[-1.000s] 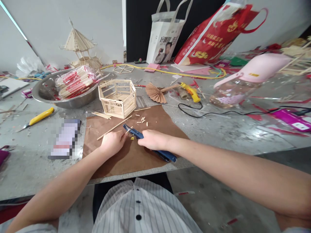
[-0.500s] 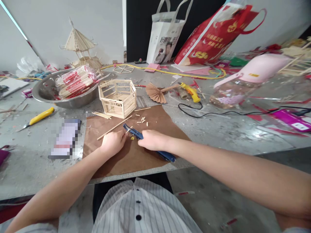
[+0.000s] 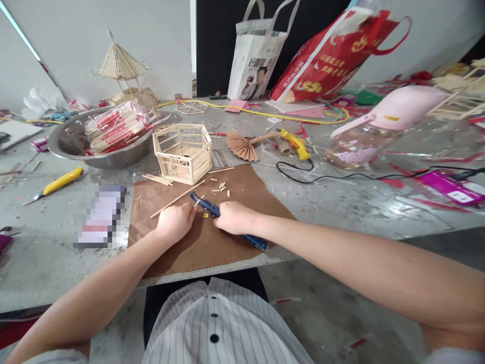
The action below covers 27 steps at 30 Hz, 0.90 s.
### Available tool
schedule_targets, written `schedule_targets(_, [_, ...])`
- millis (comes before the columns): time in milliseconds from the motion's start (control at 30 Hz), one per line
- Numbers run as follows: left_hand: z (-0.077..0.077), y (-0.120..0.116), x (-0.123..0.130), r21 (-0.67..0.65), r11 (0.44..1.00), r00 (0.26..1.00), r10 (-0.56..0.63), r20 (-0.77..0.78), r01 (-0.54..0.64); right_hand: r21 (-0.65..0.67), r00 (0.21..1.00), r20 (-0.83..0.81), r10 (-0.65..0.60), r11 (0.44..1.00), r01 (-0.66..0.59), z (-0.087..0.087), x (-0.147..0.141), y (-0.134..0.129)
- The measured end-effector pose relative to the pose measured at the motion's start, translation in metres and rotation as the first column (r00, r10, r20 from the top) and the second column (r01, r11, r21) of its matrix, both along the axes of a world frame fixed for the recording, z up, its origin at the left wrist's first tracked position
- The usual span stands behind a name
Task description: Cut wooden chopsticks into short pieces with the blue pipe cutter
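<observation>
My right hand point(image 3: 234, 217) is closed around the handles of a blue hand cutter point(image 3: 204, 203), whose jaws point away to the left. Between those jaws lies a short thin wooden stick point(image 3: 197, 202). The fingers of my left hand point(image 3: 176, 221) pinch the near end of this stick, just left of the cutter. Both hands rest over a brown cloth point(image 3: 182, 255). A longer stick point(image 3: 176, 200) lies beyond my left hand, and several short cut pieces point(image 3: 222, 187) are scattered past the jaws. Behind them stands a hexagonal stick frame point(image 3: 184, 164).
A metal bowl point(image 3: 60, 149) holds packaged sticks. Left are a phone point(image 3: 100, 215) and a yellow utility knife point(image 3: 62, 181). A paper fan point(image 3: 242, 145), yellow glue gun point(image 3: 297, 145) with cord and pink-lidded bottle point(image 3: 364, 136) stand right. Bags point(image 3: 257, 60) and a stick pagoda point(image 3: 121, 68) are behind.
The view has shifted very slightly. Both hands keep their grips, with the stick still in the cutter's jaws; the cutter's handle end appears slightly higher and further left.
</observation>
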State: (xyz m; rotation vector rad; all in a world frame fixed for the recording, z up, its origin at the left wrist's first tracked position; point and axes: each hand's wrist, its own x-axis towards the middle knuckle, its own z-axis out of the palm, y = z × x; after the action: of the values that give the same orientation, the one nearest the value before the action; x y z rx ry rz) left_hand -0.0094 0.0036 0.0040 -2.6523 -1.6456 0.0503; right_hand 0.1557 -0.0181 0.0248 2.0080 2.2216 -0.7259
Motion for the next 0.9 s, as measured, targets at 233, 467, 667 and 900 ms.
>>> schedule_targets(233, [-0.001,0.001,0.000,0.028,1.000,1.000,-0.007,-0.010,0.007,0.029,1.000,-0.008,0.002,1.000,-0.002,-0.004,0.000,-0.001])
schedule_targets(467, [-0.003,0.001,-0.001,0.032,0.999,1.000,0.003,-0.017,-0.002,0.044,1.000,-0.004,-0.016,0.999,0.016,-0.006,-0.002,-0.002])
schedule_targets(667, [-0.001,0.001,0.000,0.017,1.000,1.000,0.018,-0.023,-0.017,0.117,0.999,-0.019,-0.026,0.993,0.028,-0.012,-0.001,-0.004])
schedule_targets(900, [0.000,0.000,0.000,-0.008,0.999,0.998,0.049,0.035,-0.048,-0.219,0.945,-0.283,-0.164,0.970,0.102,-0.003,0.010,0.001])
